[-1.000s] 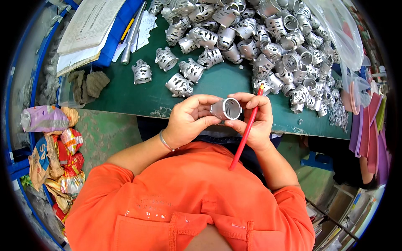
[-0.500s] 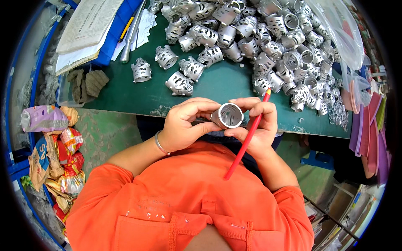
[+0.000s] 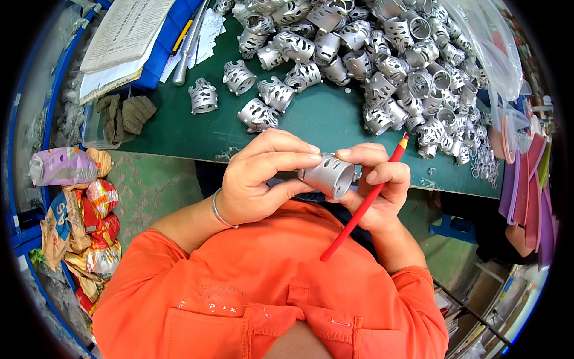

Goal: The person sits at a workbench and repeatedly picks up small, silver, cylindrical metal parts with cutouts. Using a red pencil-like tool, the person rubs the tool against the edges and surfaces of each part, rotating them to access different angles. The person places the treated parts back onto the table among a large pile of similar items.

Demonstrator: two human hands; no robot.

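Observation:
A silver metal sleeve (image 3: 330,175) with flame-like cut-outs is held just off the table's near edge, its open end tilted toward the lower right. My left hand (image 3: 257,170) is closed on its left side, thumb below and fingers over the top. On the other side, my right hand (image 3: 379,185) pinches the sleeve's rim with forefinger and thumb. A red pencil (image 3: 359,209) is also tucked between that hand's fingers, its tip pointing up toward the table and its blunt end down toward my orange shirt. Several similar sleeves (image 3: 258,115) lie loose ahead of my left hand.
A large heap of sleeves (image 3: 382,90) covers the back right of the green table (image 3: 197,134), with small metal pieces (image 3: 478,158) beside it. Clear plastic bags (image 3: 487,54) hang at the right. A blue tray (image 3: 158,66) with papers, a metal rod (image 3: 183,69) and grey cloths (image 3: 137,113) occupy the left.
The sleeve has been turned from facing its open end up at me to lying more sideways, showing its outer wall. My right hand and the pencil have shifted slightly right.

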